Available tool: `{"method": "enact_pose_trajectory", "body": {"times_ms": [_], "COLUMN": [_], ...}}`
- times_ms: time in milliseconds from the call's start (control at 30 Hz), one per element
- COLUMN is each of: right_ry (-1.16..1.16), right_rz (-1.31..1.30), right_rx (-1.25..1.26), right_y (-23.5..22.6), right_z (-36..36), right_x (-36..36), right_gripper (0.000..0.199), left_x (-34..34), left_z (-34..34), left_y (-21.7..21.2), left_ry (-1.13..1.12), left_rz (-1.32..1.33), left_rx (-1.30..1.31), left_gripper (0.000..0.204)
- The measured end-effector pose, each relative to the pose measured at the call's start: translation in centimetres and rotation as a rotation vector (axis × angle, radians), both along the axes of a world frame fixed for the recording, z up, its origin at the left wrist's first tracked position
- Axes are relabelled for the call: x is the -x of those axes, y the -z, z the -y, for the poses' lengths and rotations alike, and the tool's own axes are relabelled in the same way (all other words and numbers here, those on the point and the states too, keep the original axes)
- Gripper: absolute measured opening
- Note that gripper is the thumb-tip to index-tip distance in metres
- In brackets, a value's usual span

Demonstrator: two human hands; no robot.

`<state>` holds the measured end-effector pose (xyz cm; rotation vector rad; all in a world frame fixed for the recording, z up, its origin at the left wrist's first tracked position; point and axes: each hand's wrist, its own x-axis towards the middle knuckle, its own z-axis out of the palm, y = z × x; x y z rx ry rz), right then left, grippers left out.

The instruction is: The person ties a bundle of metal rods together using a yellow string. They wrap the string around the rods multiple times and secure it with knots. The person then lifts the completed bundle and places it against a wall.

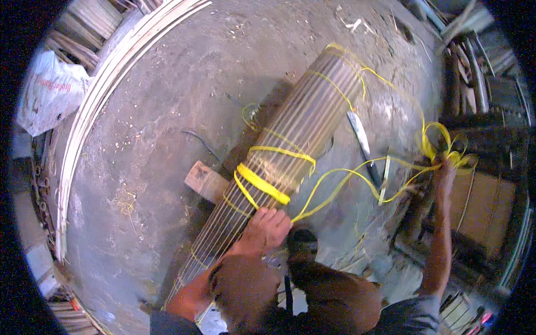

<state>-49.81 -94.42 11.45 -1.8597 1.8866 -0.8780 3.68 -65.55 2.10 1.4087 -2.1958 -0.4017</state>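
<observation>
A long, tapering bundle of thin brown slats (273,167) lies diagonally, its wide end in the upper right-centre and its narrow end toward the lower left. Several yellow bands circle it. The flat yellow strap (262,185) sits thickest around its middle; slack lengths of it curve rightward into a loose, looped bunch at the right of the frame.

Yellow strap loops (427,148) apparently in right fingers (445,163)

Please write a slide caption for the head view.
Left hand on a slatted bundle bound with yellow strap; right hand holding the strap's loose loops.
</observation>
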Motion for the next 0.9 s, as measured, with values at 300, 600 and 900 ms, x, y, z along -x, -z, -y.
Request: {"method": "enact_pose_trajectory", "body": {"times_ms": [300, 600, 900], "right_ry": [0.666, -0.052, -0.498], "right_rz": [0.078, -0.384, 0.538], "right_rx": [-0.945, -0.467, -0.748], "right_y": [-0.8, -2.8, 10.8], "right_z": [-56.6, -45.4, -36.0], "right_x": [-5.2, -16.9, -39.2], "right_gripper": [0.021, 0.037, 0.037], "left_x": [-0.5, 1.8, 5.3], "left_z": [0.1, -5.9, -16.8], "left_y": [-0.3, 2.0, 5.7], "left_ry": [0.027, 0.307, 0.234], "left_rz": [0.095, 0.151, 0.095], "left_rx": [0.144, 0.214, -0.037], "left_gripper": [0.015, 0.015, 0.023]}}
